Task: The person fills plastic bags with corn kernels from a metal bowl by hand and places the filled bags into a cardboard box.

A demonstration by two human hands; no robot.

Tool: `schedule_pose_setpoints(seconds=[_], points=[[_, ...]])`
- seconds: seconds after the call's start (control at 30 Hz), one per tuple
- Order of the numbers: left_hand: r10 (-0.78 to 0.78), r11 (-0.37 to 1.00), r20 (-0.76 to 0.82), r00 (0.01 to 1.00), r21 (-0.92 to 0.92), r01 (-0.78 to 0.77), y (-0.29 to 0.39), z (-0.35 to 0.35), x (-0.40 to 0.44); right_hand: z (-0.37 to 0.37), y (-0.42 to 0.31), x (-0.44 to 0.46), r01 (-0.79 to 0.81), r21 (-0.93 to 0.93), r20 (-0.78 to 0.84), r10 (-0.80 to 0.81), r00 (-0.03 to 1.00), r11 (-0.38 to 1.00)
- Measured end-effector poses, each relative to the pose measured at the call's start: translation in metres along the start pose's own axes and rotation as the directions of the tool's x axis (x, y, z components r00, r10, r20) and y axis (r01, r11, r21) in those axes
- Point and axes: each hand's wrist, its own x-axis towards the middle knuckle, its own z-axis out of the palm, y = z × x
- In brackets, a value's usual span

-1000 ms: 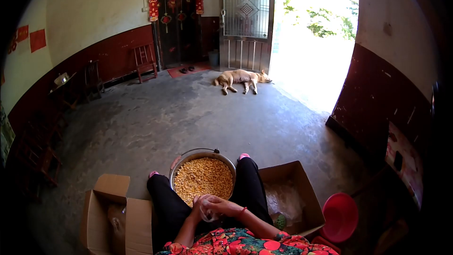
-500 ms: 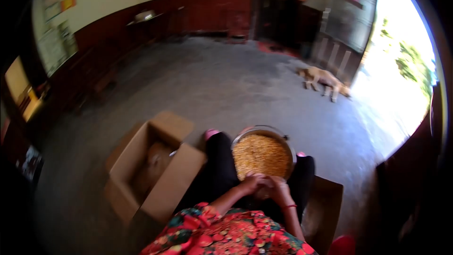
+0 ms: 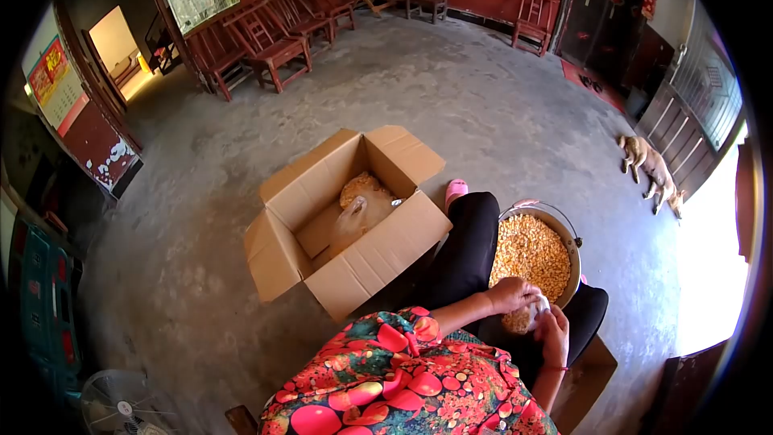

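The left hand (image 3: 514,296) and right hand (image 3: 554,336) pinch the neck of 1 plastic bag (image 3: 519,320), gathered end pointing up-right, long axis slanting down-left to its bulging bottom. It sits above the lap, near the bucket (image 3: 575,263) of kernels (image 3: 527,250); 1 open cardboard box (image 3: 382,262) stands left.

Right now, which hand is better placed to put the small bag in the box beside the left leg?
Probably the left hand: it grips the small bag and lies nearer that box than the right hand.
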Motion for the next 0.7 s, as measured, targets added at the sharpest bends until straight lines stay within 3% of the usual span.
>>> schedule_pose_setpoints(seconds=[0.07,0.1,0.13,0.17,0.2,0.23,0.27,0.3,0.33,0.37,0.43,0.5,0.57,0.7], points=[[-0.019,0.999,-0.119,0.993,-0.035,0.015,0.006,-0.02,0.004,-0.006,0.003,0.001,0.088,0.051,-0.04,-0.086,0.995,0.995],[-0.046,0.998,-0.089,0.995,-0.048,0.042,0.026,-0.051,0.005,-0.013,0.012,0.002,0.106,0.064,-0.045,-0.103,0.994,0.992],[-0.002,0.991,-0.228,0.974,-0.13,-0.028,0.028,-0.062,0.007,-0.014,0.016,0.003,0.115,0.062,-0.059,-0.112,0.992,0.991],[-0.07,0.993,-0.193,0.979,-0.108,0.05,0.051,-0.096,0.006,-0.014,0.019,0.004,0.124,0.061,-0.074,-0.119,0.99,0.99],[-0.027,0.996,-0.256,0.966,-0.094,0.003,0.049,-0.114,0.007,-0.012,0.016,0.002,0.108,0.036,-0.048,-0.106,0.993,0.994],[-0.072,0.997,-0.304,0.95,-0.036,0.064,0.056,-0.139,0.005,-0.011,0.017,0.002,0.101,0.048,-0.057,-0.098,0.994,0.994],[-0.03,0.992,-0.402,0.915,-0.125,-0.022,0.053,-0.157,0.006,-0.011,0.018,0.001,0.099,-0.018,-0.023,-0.099,0.995,0.995],[0.01,0.996,-0.534,0.845,-0.066,-0.054,0.07,-0.182,0.002,-0.01,0.017,0.002,0.101,-0.084,0.009,-0.101,0.995,0.991],[-0.16,0.987,-0.512,0.844,-0.094,0.13,0.06,-0.204,-0.005,-0.005,0.01,-0.001,0.096,-0.082,-0.006,-0.097,0.995,0.992],[-0.107,0.992,-0.595,0.796,-0.119,0.045,0.041,-0.222,-0.011,-0.005,0.011,-0.001,0.091,-0.067,-0.022,-0.093,0.995,0.994],[-0.151,0.96,-0.653,0.742,0.082,0.268,0.043,-0.267,-0.031,-0.008,0.012,0.0,0.093,-0.09,-0.014,-0.095,0.995,0.992],[-0.103,0.933,-0.759,0.643,0.15,0.326,0.024,-0.295,-0.052,-0.008,0.012,0.0,0.087,-0.079,-0.021,-0.089,0.996,0.993],[-0.071,0.84,-0.785,0.616,0.285,0.461,-0.001,-0.321,-0.079,-0.008,0.014,0.002,0.096,-0.122,-0.005,-0.097,0.995,0.988],[-0.169,0.588,-0.839,0.518,0.336,0.736,-0.069,-0.342,-0.141,-0.005,0.014,0.002,0.069,-0.201,-0.007,-0.072,0.997,0.977]])
